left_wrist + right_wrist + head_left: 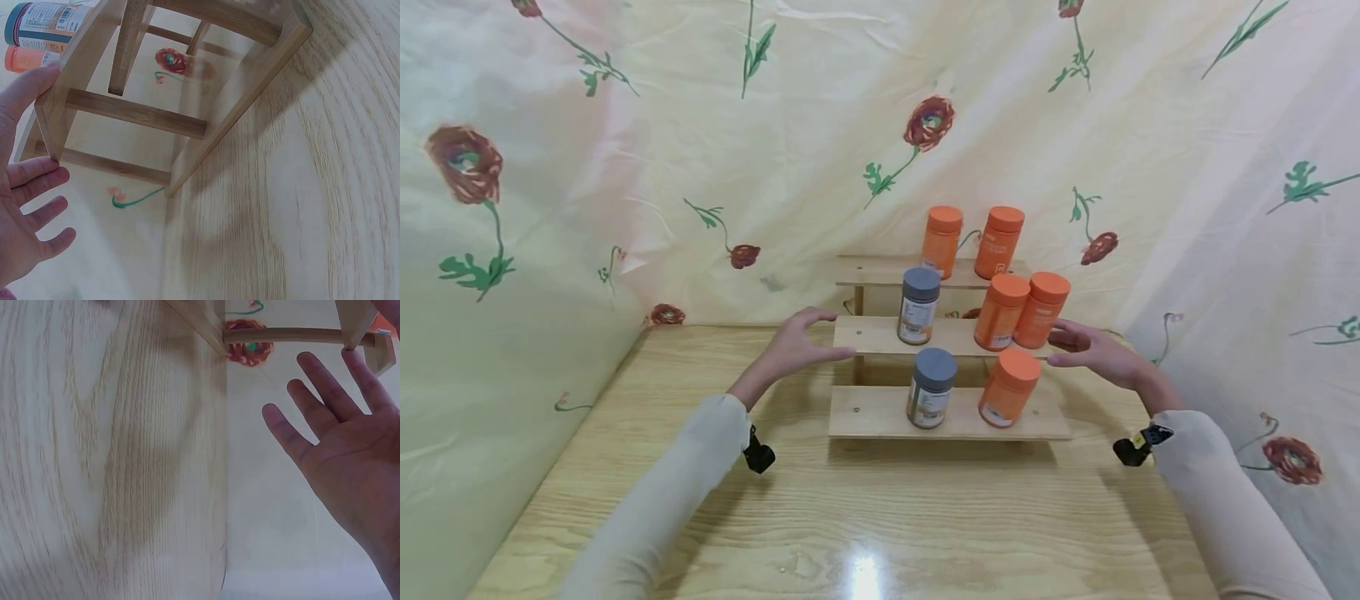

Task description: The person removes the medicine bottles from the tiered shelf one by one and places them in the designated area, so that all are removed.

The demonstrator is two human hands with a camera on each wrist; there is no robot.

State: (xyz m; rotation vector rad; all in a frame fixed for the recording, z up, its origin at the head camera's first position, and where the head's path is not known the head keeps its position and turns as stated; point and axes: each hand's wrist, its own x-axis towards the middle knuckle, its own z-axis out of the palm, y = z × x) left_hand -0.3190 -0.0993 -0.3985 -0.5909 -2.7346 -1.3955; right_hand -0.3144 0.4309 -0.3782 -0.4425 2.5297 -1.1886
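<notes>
Left hand [796, 343] and right hand [1101, 357] wide at the wooden rack [957, 335], right thumb [390, 309] partly outside its wrist view

Long off-white sleeves, plain cloth: left sleeve [658, 500] in lower left of head view, right sleeve [1225, 500] in lower right. Soft creases along both, cuffs gathered near wrists. Left hand [797, 343] and right hand [1097, 354] bare. Small black wrist camera [758, 457] with rounded, blocky body at left cuff [727, 417]; similar black unit [1127, 452] at right cuff [1183, 427], small yellow patch [1138, 439] beside it.
</notes>
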